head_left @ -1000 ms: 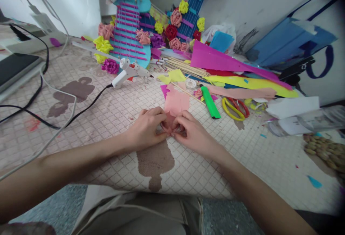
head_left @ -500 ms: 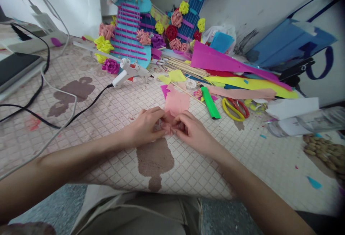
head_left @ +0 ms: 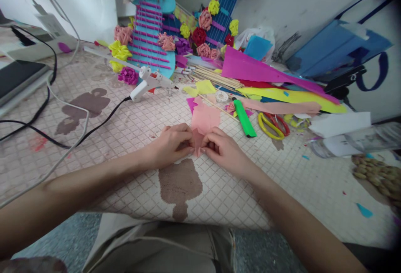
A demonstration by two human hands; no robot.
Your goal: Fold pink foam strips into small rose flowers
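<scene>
A small folded piece of pink crepe paper (head_left: pixel 198 141) is pinched between my two hands at the middle of the table. My left hand (head_left: pixel 175 144) grips its left edge between thumb and fingertips. At the opposite edge, my right hand (head_left: pixel 221 147) pinches it the same way. Just beyond the fingers lies a flat stack of pink paper pieces (head_left: pixel 206 116), partly under the held piece. A green-handled cutter (head_left: pixel 243 118) and yellow-and-red scissors (head_left: pixel 272 126) lie to the right of my right hand.
A white glue gun (head_left: pixel 152 82) rests at the back left, its black cord (head_left: pixel 108 122) crossing the table. Wooden sticks (head_left: pixel 216 77) and coloured paper strips (head_left: pixel 275 76) lie at the back, before flower-decorated blue models (head_left: pixel 150 43). A clear jar (head_left: pixel 369 139) lies at the right.
The pink piece looked crumpled between the fingers; now it is flatter, with a pointed lower edge. Both hands have stayed in nearly the same place.
</scene>
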